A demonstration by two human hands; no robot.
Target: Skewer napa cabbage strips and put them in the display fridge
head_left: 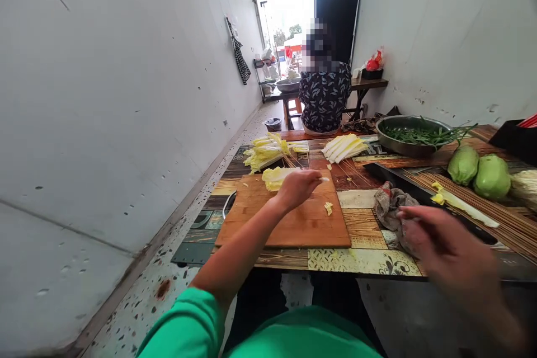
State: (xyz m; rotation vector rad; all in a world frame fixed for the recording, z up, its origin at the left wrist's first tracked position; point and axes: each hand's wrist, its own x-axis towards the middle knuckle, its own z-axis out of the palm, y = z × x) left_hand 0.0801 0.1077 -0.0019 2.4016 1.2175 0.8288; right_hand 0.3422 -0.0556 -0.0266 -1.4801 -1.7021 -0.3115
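My left hand (298, 185) is closed on a napa cabbage leaf (273, 178) above the wooden cutting board (285, 229). The leaf's yellow frilly end sticks out to the left, and its white stalk end shows past my fingertips. A small cabbage scrap (328, 208) lies on the board. My right hand (448, 246), blurred, hovers by a crumpled grey cloth (392, 207), thumb and forefinger apart with nothing visible between them. Beyond it lies a dark long-bladed knife (406, 187). A narrow cabbage strip (467, 206) rests across long bamboo skewers (444, 182) and the knife.
Skewered cabbage lies in a left pile (266, 152) and a right pile (344, 148) at the table's far side. A metal bowl of greens (413, 137) and two pale green gourds (478, 170) stand right. A seated person (323, 95) faces away beyond the table.
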